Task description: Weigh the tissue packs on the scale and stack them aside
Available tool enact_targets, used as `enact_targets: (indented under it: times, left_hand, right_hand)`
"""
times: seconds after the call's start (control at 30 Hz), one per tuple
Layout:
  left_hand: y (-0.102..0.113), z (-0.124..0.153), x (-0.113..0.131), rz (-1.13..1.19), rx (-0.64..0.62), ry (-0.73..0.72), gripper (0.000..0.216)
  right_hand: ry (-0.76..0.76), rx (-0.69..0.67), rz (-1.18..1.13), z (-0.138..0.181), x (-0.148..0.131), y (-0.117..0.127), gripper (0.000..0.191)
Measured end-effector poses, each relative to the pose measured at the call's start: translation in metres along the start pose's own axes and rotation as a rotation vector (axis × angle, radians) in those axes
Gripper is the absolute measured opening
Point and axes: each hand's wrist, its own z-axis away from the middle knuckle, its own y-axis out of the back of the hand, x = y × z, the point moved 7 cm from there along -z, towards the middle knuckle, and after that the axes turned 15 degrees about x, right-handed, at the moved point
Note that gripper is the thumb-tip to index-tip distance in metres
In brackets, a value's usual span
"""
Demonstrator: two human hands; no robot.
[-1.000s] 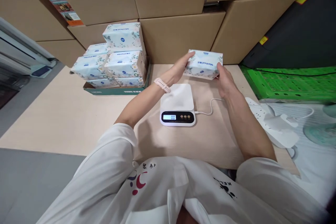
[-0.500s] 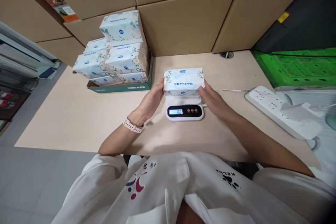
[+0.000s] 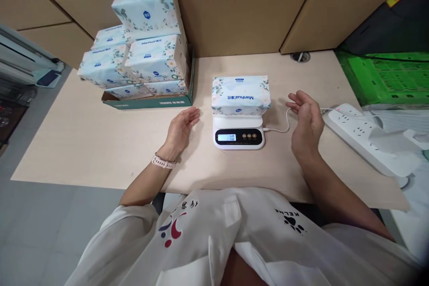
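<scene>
A pack of tissues, white and pale blue with a flower print, rests on a small white digital scale. The scale's display is lit and shows digits that look like a 1.0 reading, its first figures faint. Left of the pack, my left hand is held open just above the table, apart from it. My right hand is off to the right near the white cable, fingers loosely stretched, holding nothing. A pink band circles my left wrist.
Several more tissue packs are stacked in a shallow green box at the back left. Cardboard boxes stand along the table's back edge. On the right lie a white power strip and a green crate; a cable runs from the scale.
Both hands have let go of the tissue pack and moved apart to either side. The pack now stays on the scale, whose display has changed from 0.0.
</scene>
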Motion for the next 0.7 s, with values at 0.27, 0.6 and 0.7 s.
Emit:
enact_targets:
  times: [0.27,0.6,0.7]
  left_hand:
    - [0.0011,-0.0002,0.0028,0.006,-0.008,0.005,0.021]
    - [0.0018,-0.0002,0.0029,0.004,-0.008,0.000,0.020]
    - [0.0015,0.0004,0.0032,-0.003,-0.006,0.001,0.020]
  right_hand:
    - [-0.055,-0.045,0.001,0.0043,0.0019,-0.0025,0.054]
    - [-0.041,-0.025,-0.032,0.0051,-0.0014,-0.0029,0.057]
    - [-0.038,-0.014,-0.024,0.0033,-0.0015,-0.0015,0.057]
